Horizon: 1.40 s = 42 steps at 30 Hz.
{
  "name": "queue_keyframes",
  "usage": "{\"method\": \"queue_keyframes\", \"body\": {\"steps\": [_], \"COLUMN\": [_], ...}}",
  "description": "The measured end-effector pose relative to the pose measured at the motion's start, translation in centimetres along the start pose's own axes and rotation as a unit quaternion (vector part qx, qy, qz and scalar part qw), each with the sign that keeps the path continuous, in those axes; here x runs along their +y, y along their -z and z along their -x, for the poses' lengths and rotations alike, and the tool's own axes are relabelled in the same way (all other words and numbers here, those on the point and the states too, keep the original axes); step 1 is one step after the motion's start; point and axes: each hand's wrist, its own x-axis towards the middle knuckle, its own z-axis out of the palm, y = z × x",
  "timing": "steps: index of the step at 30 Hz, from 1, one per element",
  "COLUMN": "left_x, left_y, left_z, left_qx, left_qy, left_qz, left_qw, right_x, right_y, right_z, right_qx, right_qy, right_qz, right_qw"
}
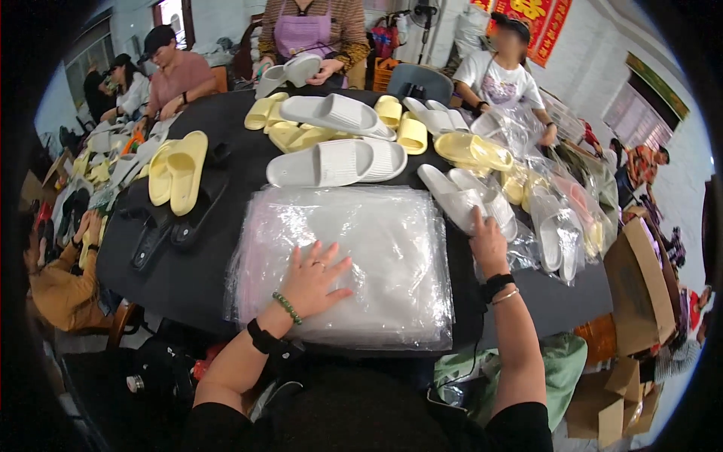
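Observation:
My left hand (pixel 319 280) lies flat, fingers spread, on a stack of clear plastic bags (pixel 384 294) with a pinkish left edge. My right hand (pixel 489 245) reaches to the near end of a pair of pale grey slippers (pixel 459 194). Its index finger is stretched out against them, and I see no firm grip; the other fingers show only in part. Just beyond the bags lie larger grey slippers (pixel 339 163), with another grey pair (pixel 339 114) behind. Clear plastic film (pixel 527 256) lies beside my right hand.
Yellow slippers (pixel 178 173) rest on black slippers (pixel 154 233) at the left of the dark table (pixel 181 282). Bagged slippers (pixel 557 233) pile up at the right. Across the table, a person holds grey slippers (pixel 290 74). Cardboard boxes (pixel 636 290) stand at the right.

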Motion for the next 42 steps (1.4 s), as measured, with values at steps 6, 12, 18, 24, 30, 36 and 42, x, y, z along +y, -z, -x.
{"method": "queue_keyframes", "body": {"steps": [6, 12, 18, 24, 30, 36, 42], "left_x": [-0.5, -0.6, -3.5, -7.3, -8.9, -6.4, -5.8], "left_y": [1.1, 5.9, 8.2, 8.6, 5.0, 8.3, 8.2], "left_z": [0.1, 1.0, 2.4, 4.8, 6.7, 4.4, 0.8], "left_qx": [-0.017, 0.083, 0.198, 0.285, 0.239, 0.243, -0.015], "left_qy": [-0.005, -0.048, 0.067, 0.280, 0.301, 0.173, 0.292], "left_qz": [0.069, 0.080, 0.155, 0.535, 0.398, 0.042, 0.382], "left_qw": [0.997, 0.992, 0.966, 0.745, 0.833, 0.954, 0.877], "right_x": [2.1, 0.2, -6.5, -12.3, -11.6, -8.3, -4.4], "right_y": [4.5, 13.9, 19.1, 15.3, 11.8, 13.4, 8.5], "right_z": [-0.9, -0.1, 5.4, 10.7, 11.9, 10.6, 7.2], "right_qx": [0.137, 0.254, 0.316, -0.093, -0.176, -0.099, -0.023], "right_qy": [-0.013, 0.013, 0.146, 0.312, 0.358, 0.257, -0.033], "right_qz": [-0.073, -0.124, -0.176, -0.254, -0.226, -0.294, -0.309], "right_qw": [0.988, 0.959, 0.921, 0.911, 0.889, 0.915, 0.950]}}
